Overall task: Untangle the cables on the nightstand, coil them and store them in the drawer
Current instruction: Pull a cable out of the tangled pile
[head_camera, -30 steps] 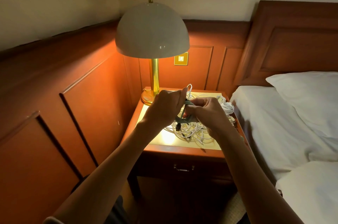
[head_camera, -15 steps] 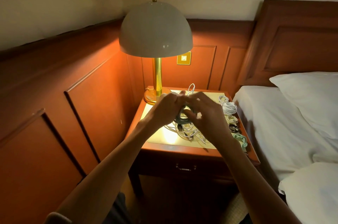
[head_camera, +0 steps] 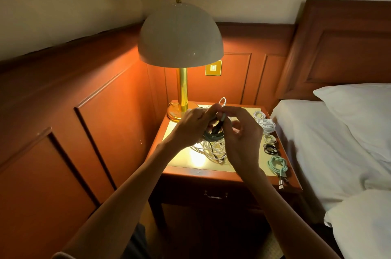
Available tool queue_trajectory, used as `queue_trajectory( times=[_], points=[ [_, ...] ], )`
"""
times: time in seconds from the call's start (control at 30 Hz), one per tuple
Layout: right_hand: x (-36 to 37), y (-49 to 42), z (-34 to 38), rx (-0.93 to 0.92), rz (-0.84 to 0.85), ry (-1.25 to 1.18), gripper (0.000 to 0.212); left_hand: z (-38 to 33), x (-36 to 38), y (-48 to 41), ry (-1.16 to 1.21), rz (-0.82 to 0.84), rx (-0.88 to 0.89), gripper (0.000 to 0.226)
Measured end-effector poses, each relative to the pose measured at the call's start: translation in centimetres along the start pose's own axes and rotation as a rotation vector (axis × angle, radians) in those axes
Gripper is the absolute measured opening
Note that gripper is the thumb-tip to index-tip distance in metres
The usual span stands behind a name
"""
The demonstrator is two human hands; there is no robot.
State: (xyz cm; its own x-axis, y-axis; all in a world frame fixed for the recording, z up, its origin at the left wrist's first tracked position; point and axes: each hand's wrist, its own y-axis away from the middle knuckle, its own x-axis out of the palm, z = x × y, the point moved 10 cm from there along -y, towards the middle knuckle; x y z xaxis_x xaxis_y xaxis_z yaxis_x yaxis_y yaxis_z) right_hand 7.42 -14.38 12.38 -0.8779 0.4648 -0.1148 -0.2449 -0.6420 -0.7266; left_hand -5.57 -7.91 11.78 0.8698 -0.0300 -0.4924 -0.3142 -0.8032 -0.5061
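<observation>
Up comes the dark green cable [head_camera: 213, 135], lifted since a moment ago. Left hand [head_camera: 193, 124] fingers pinch its coil; right hand [head_camera: 243, 131] fingertips grip its end just above.

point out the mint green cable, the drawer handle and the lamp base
mint green cable [head_camera: 277, 165], head view, middle of its coil
drawer handle [head_camera: 215, 195], head view, centre of the bar
lamp base [head_camera: 175, 113], head view, brass foot
</observation>
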Motion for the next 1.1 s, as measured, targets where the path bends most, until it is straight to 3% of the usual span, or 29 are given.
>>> queue_trajectory(
  times=[0.07, 0.13, 0.27, 0.37, 0.43, 0.53, 0.67, 0.8, 0.9, 1.0, 1.1],
  points=[
    [0.1, -0.2, -0.2, 0.050, 0.004, -0.001, 0.021, 1.2, 0.3, -0.2, 0.086, 0.043, -0.113, 0.063],
    [-0.1, -0.3, 0.6, 0.009, 0.005, 0.042, 0.021, 1.1, 0.7, -0.2, 0.076, 0.087, -0.127, 0.059],
    [-0.1, -0.6, 3.4, -0.287, 0.046, 0.266, 0.016, 0.9, 1.0, 0.1, 0.064, 0.125, -0.106, 0.050],
    [0.6, -1.1, 3.2, -0.310, 0.114, 0.343, 0.013, 1.6, 0.9, 0.1, 0.058, 0.101, -0.119, 0.052],
    [0.5, -1.4, 2.5, -0.243, 0.087, 0.339, 0.008, 1.3, 1.0, 0.2, 0.022, 0.093, -0.105, 0.053],
    [-0.1, -1.9, 0.7, -0.021, 0.016, 0.266, 0.016, 1.0, 1.4, 0.2, -0.007, 0.109, -0.083, 0.055],
    [0.0, -2.5, -2.2, 0.249, 0.153, 0.020, 0.003, 2.6, 0.7, 0.0, -0.014, 0.088, -0.157, 0.055],
    [-1.0, -2.7, -2.9, 0.339, 0.258, -0.086, 0.008, 1.9, -0.6, -0.1, -0.058, 0.043, -0.105, 0.052],
    [-1.7, -2.8, -1.8, 0.142, 0.325, 0.241, 0.010, 1.0, -0.9, -0.3, -0.118, 0.012, -0.056, 0.051],
    [-0.9, -2.5, -1.3, -0.097, 0.375, 0.535, 0.016, 1.7, 0.1, -0.5, 0.028, 0.057, -0.161, 0.050],
    [-1.0, -2.4, -2.0, -0.131, 0.284, 0.594, 0.018, 2.5, 1.7, -0.4, 0.131, 0.106, -0.258, 0.050]
  ],
)
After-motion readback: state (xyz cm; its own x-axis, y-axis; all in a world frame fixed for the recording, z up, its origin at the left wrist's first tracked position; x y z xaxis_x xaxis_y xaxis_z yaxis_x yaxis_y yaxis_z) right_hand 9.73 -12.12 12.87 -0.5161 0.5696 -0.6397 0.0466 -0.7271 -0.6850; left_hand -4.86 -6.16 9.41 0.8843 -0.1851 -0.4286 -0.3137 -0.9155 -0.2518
